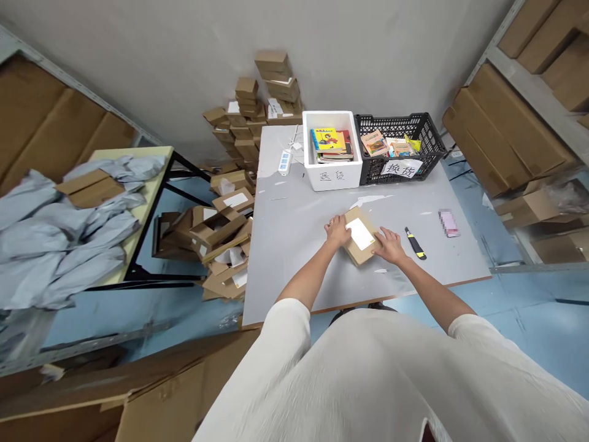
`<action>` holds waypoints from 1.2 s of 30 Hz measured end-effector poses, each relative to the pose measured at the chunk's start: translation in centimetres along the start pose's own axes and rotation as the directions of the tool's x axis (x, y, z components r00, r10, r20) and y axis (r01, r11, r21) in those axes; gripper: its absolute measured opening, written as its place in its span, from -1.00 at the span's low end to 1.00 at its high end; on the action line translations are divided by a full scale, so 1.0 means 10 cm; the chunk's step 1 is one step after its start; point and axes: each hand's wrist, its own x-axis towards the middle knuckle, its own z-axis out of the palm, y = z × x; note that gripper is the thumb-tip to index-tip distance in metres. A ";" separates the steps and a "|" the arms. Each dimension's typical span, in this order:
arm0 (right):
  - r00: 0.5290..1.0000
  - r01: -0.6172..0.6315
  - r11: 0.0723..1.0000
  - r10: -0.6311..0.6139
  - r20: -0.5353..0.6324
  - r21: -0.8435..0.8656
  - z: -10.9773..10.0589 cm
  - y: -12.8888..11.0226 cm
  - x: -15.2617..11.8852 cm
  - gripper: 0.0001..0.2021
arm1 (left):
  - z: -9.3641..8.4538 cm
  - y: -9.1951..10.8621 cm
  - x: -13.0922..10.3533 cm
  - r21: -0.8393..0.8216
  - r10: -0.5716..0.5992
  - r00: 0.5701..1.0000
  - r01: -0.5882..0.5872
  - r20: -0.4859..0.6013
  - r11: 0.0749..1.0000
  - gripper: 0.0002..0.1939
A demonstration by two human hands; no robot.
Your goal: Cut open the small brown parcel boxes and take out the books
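Note:
On the grey table (294,264) lies a brown cardboard box (356,250) with a white label (361,234) on top. My left hand (337,231) grips its left side, and my right hand (389,245) holds the right side, fingers over the edge. Right of that hand, apart from it, is a black and yellow utility knife (415,244). A blurred-out pinkish item (448,223) rests further right.
At the table's back stand a white bin (335,178) and a black crate (399,170), both with books inside. A power strip (284,162) lies left of them. Cardboard boxes (225,227) are heaped beside the table. Grey parcels (69,233) cover another table at left.

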 end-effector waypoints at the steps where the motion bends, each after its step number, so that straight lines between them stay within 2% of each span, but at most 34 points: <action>1: 1.000 -0.024 0.999 0.024 -0.015 0.022 0.00 0.04 0.03 -0.23 | -0.01 -0.04 -0.04 -0.027 -0.042 0.999 0.042 -0.020 0.999 -0.37; 5: 0.982 -0.156 0.976 0.169 -0.081 0.151 0.00 0.23 0.19 -0.11 | 0.02 -0.22 -0.21 -0.121 -0.171 0.982 0.161 -0.081 0.980 -0.33; 10: 0.935 -0.296 0.893 0.343 -0.087 0.340 0.03 0.46 0.40 -0.16 | 0.13 -0.42 -0.41 -0.180 -0.235 0.971 0.225 -0.033 0.957 -0.37; 13: 0.928 -0.316 0.857 0.368 -0.054 0.407 0.01 0.54 0.50 -0.27 | 0.19 -0.50 -0.47 -0.260 -0.234 0.972 0.230 0.015 0.938 -0.43; 15: 0.933 -0.303 0.835 0.358 -0.034 0.459 -0.02 0.53 0.57 -0.28 | 0.20 -0.51 -0.47 -0.327 -0.251 0.968 0.237 0.001 0.915 -0.42; 19: 0.919 -0.338 0.723 0.391 0.046 0.603 -0.04 0.42 0.67 -0.15 | 0.20 -0.46 -0.36 -0.520 -0.310 0.948 0.233 -0.065 0.822 -0.22; 22: 0.911 -0.339 0.634 0.406 0.074 0.695 -0.02 0.33 0.68 -0.11 | 0.20 -0.37 -0.29 -0.639 -0.301 0.954 0.236 0.008 0.732 -0.06; 25: 0.909 -0.315 0.590 0.414 0.057 0.744 -0.03 0.29 0.66 -0.11 | 0.19 -0.30 -0.27 -0.671 -0.274 0.961 0.227 0.037 0.706 0.01; 30: 0.879 -0.274 0.540 0.476 -0.021 0.796 -0.16 0.27 0.69 -0.20 | 0.09 -0.21 -0.26 -0.712 -0.268 0.963 0.159 -0.042 0.684 -0.12; 36: 0.863 -0.198 0.555 0.489 -0.125 0.808 -0.22 0.24 0.70 -0.24 | 0.00 -0.16 -0.31 -0.743 -0.328 0.929 0.099 -0.169 0.662 -0.38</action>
